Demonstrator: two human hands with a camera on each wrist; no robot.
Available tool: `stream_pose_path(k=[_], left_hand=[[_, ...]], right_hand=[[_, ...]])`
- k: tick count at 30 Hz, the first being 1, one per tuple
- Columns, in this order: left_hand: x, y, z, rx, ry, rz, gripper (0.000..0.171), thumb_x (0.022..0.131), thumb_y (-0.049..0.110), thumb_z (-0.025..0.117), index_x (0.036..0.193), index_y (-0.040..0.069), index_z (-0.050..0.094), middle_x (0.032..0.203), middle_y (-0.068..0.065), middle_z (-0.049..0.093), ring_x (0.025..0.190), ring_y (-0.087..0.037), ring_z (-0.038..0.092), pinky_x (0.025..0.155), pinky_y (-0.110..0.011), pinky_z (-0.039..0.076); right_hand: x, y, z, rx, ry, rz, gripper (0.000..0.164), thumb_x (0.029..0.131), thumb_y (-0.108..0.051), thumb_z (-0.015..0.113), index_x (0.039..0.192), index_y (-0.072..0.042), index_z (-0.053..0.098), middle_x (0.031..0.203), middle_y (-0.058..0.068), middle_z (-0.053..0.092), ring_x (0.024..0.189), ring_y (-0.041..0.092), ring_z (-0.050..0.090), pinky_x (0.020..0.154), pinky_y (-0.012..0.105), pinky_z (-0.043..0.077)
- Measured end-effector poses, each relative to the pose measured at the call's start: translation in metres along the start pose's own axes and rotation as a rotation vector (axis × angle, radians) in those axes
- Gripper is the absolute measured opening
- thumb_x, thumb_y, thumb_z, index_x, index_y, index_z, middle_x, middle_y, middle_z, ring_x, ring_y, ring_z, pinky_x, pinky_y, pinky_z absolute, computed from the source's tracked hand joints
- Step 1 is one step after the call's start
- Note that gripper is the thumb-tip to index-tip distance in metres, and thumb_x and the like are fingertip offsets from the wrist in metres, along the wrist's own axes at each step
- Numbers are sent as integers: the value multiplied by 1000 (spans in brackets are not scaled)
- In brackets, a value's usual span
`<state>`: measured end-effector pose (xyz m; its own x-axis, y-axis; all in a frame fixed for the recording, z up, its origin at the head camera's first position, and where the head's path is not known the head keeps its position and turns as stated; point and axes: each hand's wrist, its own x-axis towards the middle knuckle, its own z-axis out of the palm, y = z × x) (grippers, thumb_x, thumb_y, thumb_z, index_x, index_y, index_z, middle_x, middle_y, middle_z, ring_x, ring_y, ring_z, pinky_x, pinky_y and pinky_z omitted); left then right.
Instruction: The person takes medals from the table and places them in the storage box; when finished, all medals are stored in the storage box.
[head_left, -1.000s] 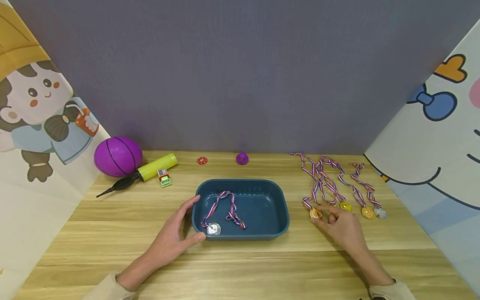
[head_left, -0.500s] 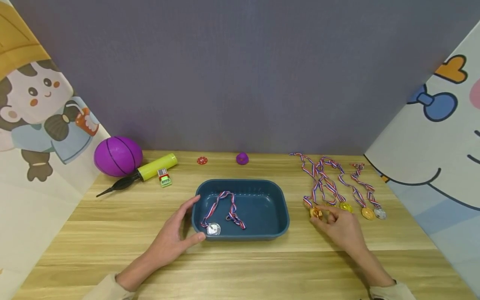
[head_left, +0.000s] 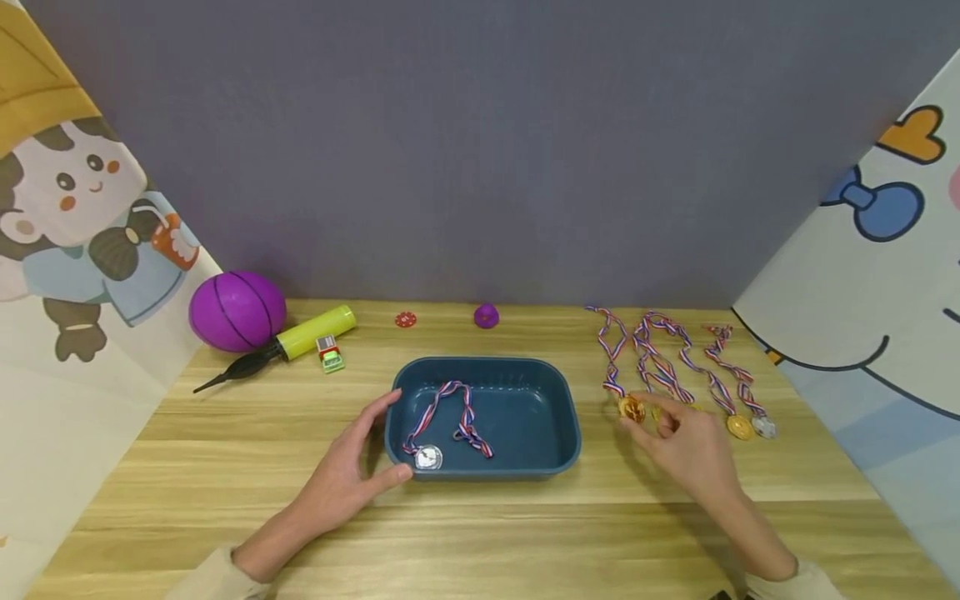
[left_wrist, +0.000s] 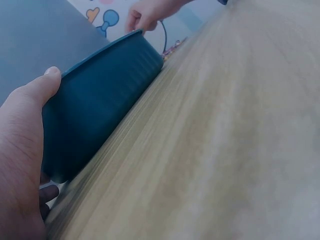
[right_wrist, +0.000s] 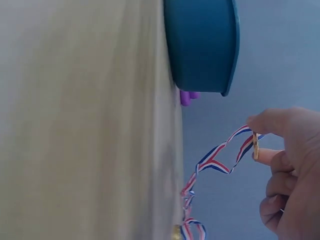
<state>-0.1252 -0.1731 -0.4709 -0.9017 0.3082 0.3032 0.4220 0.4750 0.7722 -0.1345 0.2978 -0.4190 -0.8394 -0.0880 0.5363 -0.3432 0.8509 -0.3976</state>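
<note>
My right hand (head_left: 690, 446) pinches a gold medal (head_left: 632, 408) by its edge between thumb and forefinger. The right wrist view shows the medal (right_wrist: 256, 145) raised, its red, white and blue ribbon (right_wrist: 214, 159) trailing down to the table. With thumb and fingers spread around its left end, my left hand (head_left: 347, 467) holds a dark blue plastic basin (head_left: 487, 475); the thumb (left_wrist: 50, 80) lies at the rim in the left wrist view. Inside the basin is a silver medal (head_left: 428, 457) with its ribbon (head_left: 467, 421) looped beside it.
Right of the basin lie more ribboned medals, including a gold one (head_left: 739, 427) and a silver one (head_left: 764, 427). Along the back stand a purple ball (head_left: 237, 312), a yellow hand pump (head_left: 315, 332), a small green-and-red item (head_left: 329, 354), a red chip (head_left: 405, 319) and a purple object (head_left: 486, 316).
My right hand has lifted the gold medal up off the table, and its ribbon has drawn away from the neighbouring ribbons. The left hand stays at the basin.
</note>
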Motion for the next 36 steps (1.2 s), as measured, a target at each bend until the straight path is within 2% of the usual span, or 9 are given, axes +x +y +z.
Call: stream_pose_path(k=[5, 14, 20, 29, 36], left_hand=[[0, 0, 1, -1, 0, 3, 98, 93, 32, 89, 174, 30, 34, 163, -18, 54, 148, -46, 53, 121, -74, 38], [0, -1, 1, -7, 0, 2, 98, 93, 32, 89, 174, 30, 34, 163, -20, 54, 148, -48, 53, 121, -74, 38], [-1, -2, 1, -11, 1, 2, 98, 93, 32, 89, 174, 31, 34, 163, -20, 54, 148, -48, 53, 121, -75, 38], [-1, -2, 1, 0, 3, 2, 98, 93, 33, 89, 174, 30, 34, 163, -21, 54, 148, -49, 53, 120, -74, 39], [0, -1, 1, 1, 1, 9, 98, 93, 35, 89, 174, 29, 34, 165, -20, 52, 150, -48, 52, 120, -73, 40]], right_hand=[[15, -4, -7, 17, 56, -40, 37, 80, -14, 99, 113, -8, 86, 57, -14, 34, 52, -4, 20, 46, 21, 21], [43, -20, -26, 89, 139, -16, 36, 81, -10, 98, 115, -5, 86, 56, -9, 33, 53, -2, 20, 48, 24, 19], [58, -34, -39, 160, 183, 62, 35, 82, -6, 97, 115, -4, 86, 55, -7, 34, 52, -4, 21, 47, 25, 19], [70, -48, -60, 283, 294, 44, 34, 79, 3, 97, 111, -2, 87, 54, -6, 34, 51, -3, 24, 47, 21, 21], [74, -58, -79, 305, 335, 29, 36, 78, 8, 96, 111, 0, 86, 55, -6, 33, 52, 3, 26, 48, 23, 20]])
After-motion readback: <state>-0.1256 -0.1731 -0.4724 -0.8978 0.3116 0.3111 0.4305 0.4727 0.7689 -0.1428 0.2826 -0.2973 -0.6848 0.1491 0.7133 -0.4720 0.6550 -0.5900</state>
